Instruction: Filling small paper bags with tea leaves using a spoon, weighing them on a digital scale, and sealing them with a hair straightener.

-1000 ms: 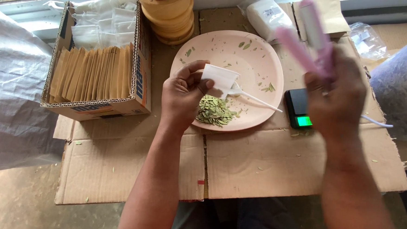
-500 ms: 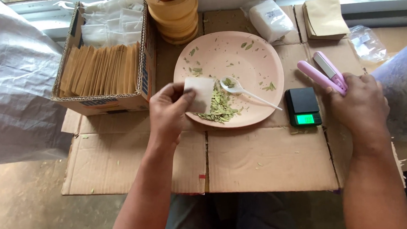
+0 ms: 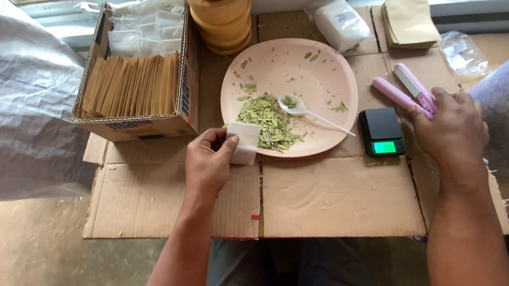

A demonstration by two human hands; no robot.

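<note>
My left hand [image 3: 208, 161] pinches a small white paper sachet [image 3: 243, 142] at the near left rim of a pink plate [image 3: 322, 65]. On the plate lie a heap of dried green leaves [image 3: 270, 122] and a white plastic spoon [image 3: 302, 111] with a few leaves in its bowl. My right hand [image 3: 451, 131] rests on the cardboard at the right, fingers around the end of a pink hand-held sealer [image 3: 407, 91] that lies open on the surface. A small black scale with a green display [image 3: 381, 132] sits between plate and right hand.
A cardboard box [image 3: 135, 84] at left holds brown envelopes and white sachets. Stacked wooden bowls [image 3: 220, 13] stand behind the plate, with a white packet [image 3: 342, 23], brown envelopes [image 3: 410, 20] and a clear bag [image 3: 462, 52] at the back. Grey sacks [image 3: 18, 101] flank both sides.
My right hand has lowered the pink sealer from the air down onto the cardboard. My left hand has drawn the white sachet off the plate toward its near left rim.
</note>
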